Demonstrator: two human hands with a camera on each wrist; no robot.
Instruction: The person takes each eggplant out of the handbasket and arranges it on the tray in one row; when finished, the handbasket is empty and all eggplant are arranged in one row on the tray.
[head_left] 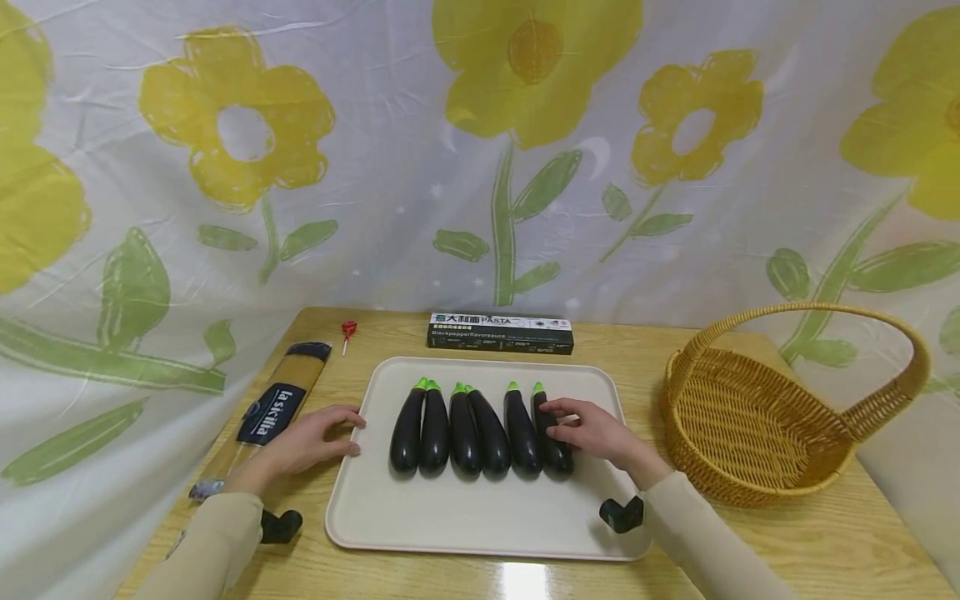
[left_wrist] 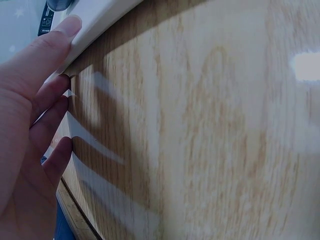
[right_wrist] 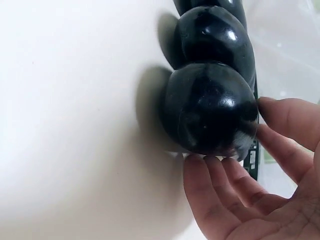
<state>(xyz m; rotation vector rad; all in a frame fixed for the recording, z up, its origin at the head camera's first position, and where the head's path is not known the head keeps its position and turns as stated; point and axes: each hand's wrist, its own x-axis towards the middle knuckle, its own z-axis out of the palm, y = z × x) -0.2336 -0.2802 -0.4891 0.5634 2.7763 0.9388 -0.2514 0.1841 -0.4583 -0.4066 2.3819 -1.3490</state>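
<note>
Several dark eggplants (head_left: 465, 433) with green stem ends lie side by side on a pale tray (head_left: 480, 521), stems pointing away from me. At the row's right end, my right hand (head_left: 596, 429) touches the last eggplant (right_wrist: 210, 110). In the right wrist view its fingertips (right_wrist: 195, 165) meet the eggplant's side close to the tray, while the thumb lies at its upper side. My left hand (head_left: 311, 437) is at the tray's left edge with fingers relaxed and holds nothing. The left wrist view shows its thumb (left_wrist: 67, 30) by the tray rim; whether it touches cannot be told.
Left of the tray lies a spaghetti pack (head_left: 273, 408), partly behind my left hand. A red lollipop (head_left: 348, 330) and a black pasta box (head_left: 498, 335) are at the table's back. A wicker basket (head_left: 750, 492) with a tall handle stands on the right.
</note>
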